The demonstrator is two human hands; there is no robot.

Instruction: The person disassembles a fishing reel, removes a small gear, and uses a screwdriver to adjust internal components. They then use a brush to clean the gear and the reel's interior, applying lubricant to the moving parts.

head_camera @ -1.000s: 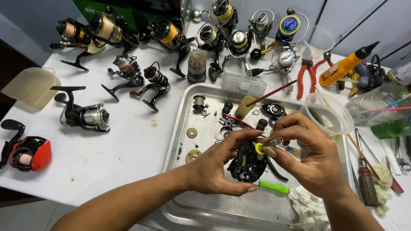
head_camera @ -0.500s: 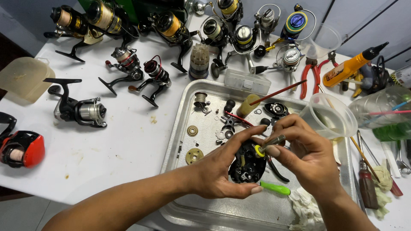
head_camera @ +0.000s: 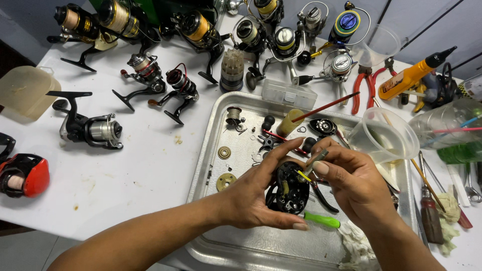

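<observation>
behind the left hand [head_camera: 251,193], reel body [head_camera: 290,189] partly hidden.

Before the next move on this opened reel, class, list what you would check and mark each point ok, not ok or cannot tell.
1. Left hand has a firm grip on the black reel body: ok, fingers wrap it from both sides.
2. Right hand holds the small tool pinched at the reel's top: ok.
3. Work is over the metal tray, so dropped parts land inside: ok.
4. Brass gears and other loose parts lie in the tray, apart from the hands: ok.
5. Tool tip seated on its part: cannot tell, fingers hide it.
6. Green-handled tool within reach: ok, beside the left thumb.
</observation>
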